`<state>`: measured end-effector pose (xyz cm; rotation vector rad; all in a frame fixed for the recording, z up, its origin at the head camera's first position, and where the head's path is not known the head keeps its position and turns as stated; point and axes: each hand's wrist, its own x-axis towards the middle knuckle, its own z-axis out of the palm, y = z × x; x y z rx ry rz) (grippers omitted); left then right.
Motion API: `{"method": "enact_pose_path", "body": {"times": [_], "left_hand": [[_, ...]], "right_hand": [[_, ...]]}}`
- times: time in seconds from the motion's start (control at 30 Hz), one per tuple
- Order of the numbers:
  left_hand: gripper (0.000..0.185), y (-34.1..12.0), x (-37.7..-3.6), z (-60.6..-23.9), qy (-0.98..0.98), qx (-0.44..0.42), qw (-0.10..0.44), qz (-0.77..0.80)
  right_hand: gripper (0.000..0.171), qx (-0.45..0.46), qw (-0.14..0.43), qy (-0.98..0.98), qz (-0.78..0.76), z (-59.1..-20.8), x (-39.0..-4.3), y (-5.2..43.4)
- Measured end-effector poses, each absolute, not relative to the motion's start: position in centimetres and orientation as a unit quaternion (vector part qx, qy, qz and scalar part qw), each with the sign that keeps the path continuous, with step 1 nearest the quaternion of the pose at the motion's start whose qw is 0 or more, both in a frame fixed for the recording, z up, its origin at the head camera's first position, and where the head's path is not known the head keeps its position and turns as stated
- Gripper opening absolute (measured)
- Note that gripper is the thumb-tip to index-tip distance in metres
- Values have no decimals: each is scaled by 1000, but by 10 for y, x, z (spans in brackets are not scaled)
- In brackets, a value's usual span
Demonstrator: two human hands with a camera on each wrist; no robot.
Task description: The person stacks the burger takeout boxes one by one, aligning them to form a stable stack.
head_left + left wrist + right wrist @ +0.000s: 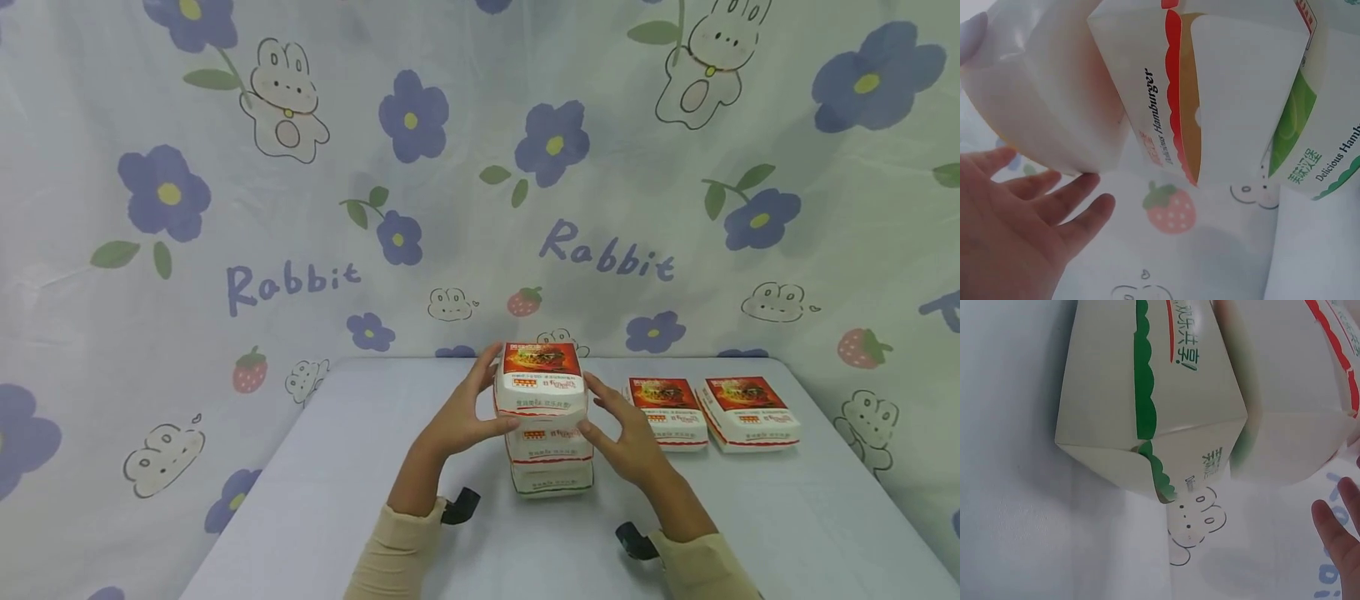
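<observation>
A white hamburger box (pixel 540 383) with a red burger picture on its lid tops a column of three boxes. My left hand (pixel 463 417) holds its left side, thumb low on the front and fingers reaching behind. On the opposite side my right hand (pixel 626 437) grips the same box, thumb near its lower front corner. Directly below is the middle box (pixel 1241 94), with red scalloped trim. The bottom box (pixel 1197 406), trimmed in green, stands on the table. In the left wrist view, spread fingers (pixel 1072 200) touch the top box's underside edge.
Two more hamburger boxes, a nearer-in one (pixel 666 414) and an outer one (pixel 750 414), sit side by side at the right of the white table (pixel 322 500). Behind the table hangs a curtain (pixel 465 200) printed with rabbits and flowers.
</observation>
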<state>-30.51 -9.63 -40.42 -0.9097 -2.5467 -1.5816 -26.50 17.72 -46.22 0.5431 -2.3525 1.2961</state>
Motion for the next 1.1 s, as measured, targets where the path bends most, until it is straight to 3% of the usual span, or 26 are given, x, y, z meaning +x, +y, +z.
{"method": "enact_pose_path", "body": {"times": [1.1], "left_hand": [[110,-92,-307,-410,-813,-313,-10,-491]], "right_hand": [[71,220,201,-838,458,-464,-268,189]]}}
